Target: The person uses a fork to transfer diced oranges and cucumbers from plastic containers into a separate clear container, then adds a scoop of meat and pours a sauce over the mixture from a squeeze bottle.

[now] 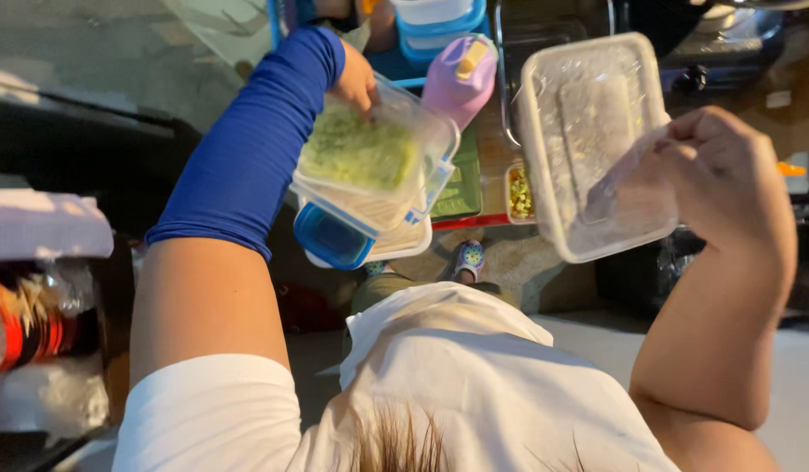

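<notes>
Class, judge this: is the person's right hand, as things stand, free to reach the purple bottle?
Probably not: the right hand is shut on a clear lid, so it is occupied, though the purple bottle lies close beside that lid.

The person wears a white short-sleeved shirt [474, 376]. A snug bright blue arm sleeve [256, 140] covers one forearm up to the wrist; the other arm is bare.
</notes>
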